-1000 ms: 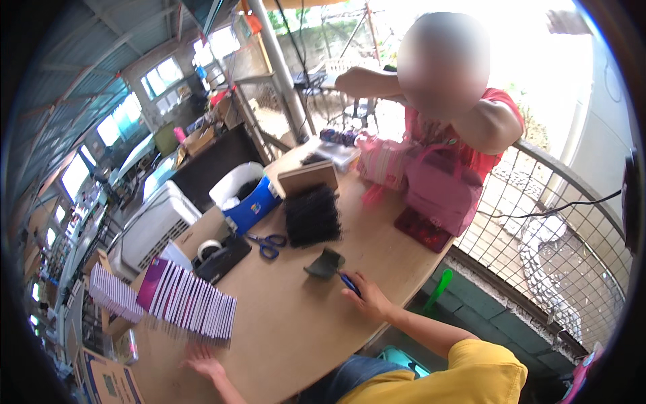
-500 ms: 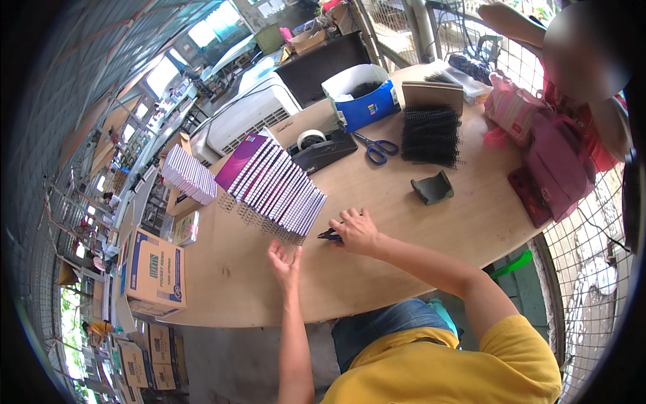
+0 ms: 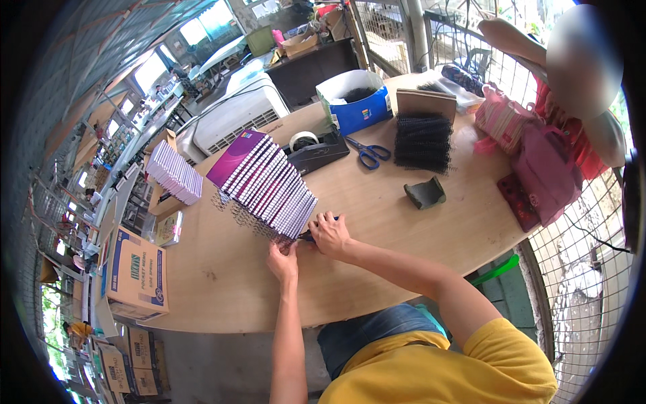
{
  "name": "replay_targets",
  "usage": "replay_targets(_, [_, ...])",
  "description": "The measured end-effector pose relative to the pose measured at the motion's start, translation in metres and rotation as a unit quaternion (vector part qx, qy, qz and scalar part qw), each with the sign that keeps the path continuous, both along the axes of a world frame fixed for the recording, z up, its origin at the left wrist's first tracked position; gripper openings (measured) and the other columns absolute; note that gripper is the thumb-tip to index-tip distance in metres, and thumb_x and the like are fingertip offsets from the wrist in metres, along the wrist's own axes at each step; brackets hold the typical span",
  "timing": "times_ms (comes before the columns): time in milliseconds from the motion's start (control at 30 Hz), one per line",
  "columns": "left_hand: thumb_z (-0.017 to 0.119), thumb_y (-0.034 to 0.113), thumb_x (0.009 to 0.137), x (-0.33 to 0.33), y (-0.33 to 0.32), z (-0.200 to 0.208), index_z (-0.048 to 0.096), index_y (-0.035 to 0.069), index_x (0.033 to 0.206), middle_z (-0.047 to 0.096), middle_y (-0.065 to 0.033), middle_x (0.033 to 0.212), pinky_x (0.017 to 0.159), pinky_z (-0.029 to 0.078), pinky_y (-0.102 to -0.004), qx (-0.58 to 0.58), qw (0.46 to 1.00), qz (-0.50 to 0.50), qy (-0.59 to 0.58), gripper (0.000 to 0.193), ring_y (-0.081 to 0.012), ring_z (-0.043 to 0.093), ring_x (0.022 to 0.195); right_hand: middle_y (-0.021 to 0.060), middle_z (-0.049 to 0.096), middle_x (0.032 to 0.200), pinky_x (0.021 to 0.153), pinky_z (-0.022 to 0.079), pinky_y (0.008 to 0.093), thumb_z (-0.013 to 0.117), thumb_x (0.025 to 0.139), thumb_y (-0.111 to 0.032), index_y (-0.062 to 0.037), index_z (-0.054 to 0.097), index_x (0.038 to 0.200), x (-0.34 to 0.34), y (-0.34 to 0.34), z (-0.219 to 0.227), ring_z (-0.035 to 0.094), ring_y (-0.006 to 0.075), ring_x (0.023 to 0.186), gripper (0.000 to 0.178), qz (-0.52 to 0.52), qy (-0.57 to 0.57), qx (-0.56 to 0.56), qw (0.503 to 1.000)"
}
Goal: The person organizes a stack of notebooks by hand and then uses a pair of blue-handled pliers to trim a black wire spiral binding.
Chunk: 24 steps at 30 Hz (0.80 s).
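Observation:
A fanned stack of spiral notebooks (image 3: pixel 269 185) with a purple cover at its far end lies on the wooden table in front of me. Dark wire coils (image 3: pixel 252 219) stick out along its near left side. My left hand (image 3: pixel 283 261) pinches the near corner of the closest notebook, by its coil; the fingertips are partly hidden. In my right hand (image 3: pixel 330 236) is a pair of dark blue-handled pliers (image 3: pixel 306 236), mostly covered by the fingers. The jaws point left and reach the same corner, close to my left fingertips.
Behind the notebooks stand a tape dispenser (image 3: pixel 316 151), blue scissors (image 3: pixel 369 155) and a blue box (image 3: pixel 356 114). Black coils (image 3: pixel 422 143) and a small dark green holder (image 3: pixel 425 193) lie to the right. A cardboard box (image 3: pixel 138 276) sits left. A person (image 3: pixel 585 135) is beside the pink bags (image 3: pixel 548 165).
My right hand has brought the pliers left to the corner of the nearest notebook. My left hand's fingers have closed in at that corner. The whole view has shifted slightly.

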<state>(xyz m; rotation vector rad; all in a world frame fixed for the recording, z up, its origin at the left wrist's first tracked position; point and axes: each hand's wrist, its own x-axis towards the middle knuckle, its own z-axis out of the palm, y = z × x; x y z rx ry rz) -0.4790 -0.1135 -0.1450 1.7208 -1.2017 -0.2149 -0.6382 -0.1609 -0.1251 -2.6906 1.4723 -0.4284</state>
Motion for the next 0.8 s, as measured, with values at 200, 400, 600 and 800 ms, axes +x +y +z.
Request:
replay_targets(200, [0.078,0.01,0.075,0.008,-0.002,-0.015,0.059,-0.001,0.108,0.07,-0.0126,0.091,0.075,0.053,-0.0345,-0.001,1.0,-0.002,-0.03,0.04,-0.0226,0.068,0.083,0.0134,0.055,0.113,0.083,0.043,0.0591,0.066,0.078,-0.048,-0.0069,0.056,0.115,0.011,0.0,-0.001,0.05,0.0301,0.109,0.057,-0.013,0.038,-0.022,0.999])
replay_targets(400, [0.076,0.008,0.078,0.011,-0.004,-0.021,0.056,-0.004,0.11,0.069,-0.0157,0.093,0.074,0.054,-0.0346,-0.02,0.999,-0.022,-0.031,0.04,-0.024,0.068,0.083,0.0155,0.058,0.103,0.073,0.047,0.0536,0.061,0.081,-0.034,-0.0034,0.06,0.108,0.015,-0.001,0.001,0.056,0.0296,0.097,0.041,-0.006,0.04,-0.017,0.999])
replay_targets(600, [0.078,0.012,0.074,0.01,-0.004,-0.013,0.058,-0.006,0.105,0.068,-0.0172,0.092,0.072,0.054,-0.0361,0.014,0.994,-0.007,-0.108,0.041,-0.0277,0.068,0.08,0.0161,0.061,0.098,0.068,0.05,0.0524,0.067,0.076,-0.045,-0.0021,0.062,0.105,0.02,-0.004,0.0,0.059,0.0296,0.092,0.052,-0.005,0.04,-0.043,0.998])
replay_targets(800, [0.08,0.015,0.071,0.014,-0.008,-0.012,0.061,-0.004,0.1,0.069,-0.0162,0.09,0.073,0.052,-0.0377,0.048,0.989,0.023,-0.139,0.039,-0.0286,0.068,0.08,0.0154,0.062,0.096,0.07,0.051,0.0541,0.062,0.08,-0.032,-0.0038,0.065,0.099,0.021,-0.007,-0.002,0.059,0.029,0.089,0.034,0.006,0.02,-0.018,1.0])
